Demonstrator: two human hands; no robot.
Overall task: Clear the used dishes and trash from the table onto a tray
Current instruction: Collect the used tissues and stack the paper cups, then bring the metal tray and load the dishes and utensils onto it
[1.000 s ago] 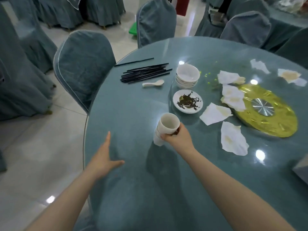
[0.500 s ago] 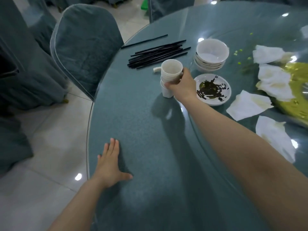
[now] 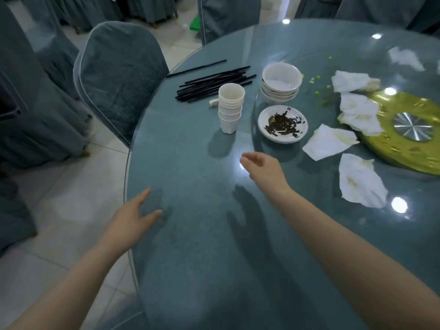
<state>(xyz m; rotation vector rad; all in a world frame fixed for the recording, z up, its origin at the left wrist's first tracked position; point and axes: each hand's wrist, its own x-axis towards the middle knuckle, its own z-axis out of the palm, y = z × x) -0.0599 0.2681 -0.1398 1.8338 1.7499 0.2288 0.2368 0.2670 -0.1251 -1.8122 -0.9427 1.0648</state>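
A round table (image 3: 195, 234) under a glass top carries the clutter, with a gold turntable base (image 3: 404, 141) at the far right. Just left of that base lie 5 stained white napkins (image 3: 362, 184) (1 more, blurred, sits farther back). A stack of white bowls (image 3: 281, 83), the top 1 empty, stands far of a small plate (image 3: 282, 123) holding dark tea leaves. Left of the plate stands a stack of white cups (image 3: 231, 108), about 5, the top cup empty and upright. Behind it lie a bundle of black chopsticks (image 3: 214, 84) and 1 white spoon (image 3: 213, 102), mostly hidden. The right hand (image 3: 263, 169) hovers near of the cups, fingers relaxed, holding nothing. The left hand (image 3: 133, 216) rests flat at the near left table edge, fingers spread.
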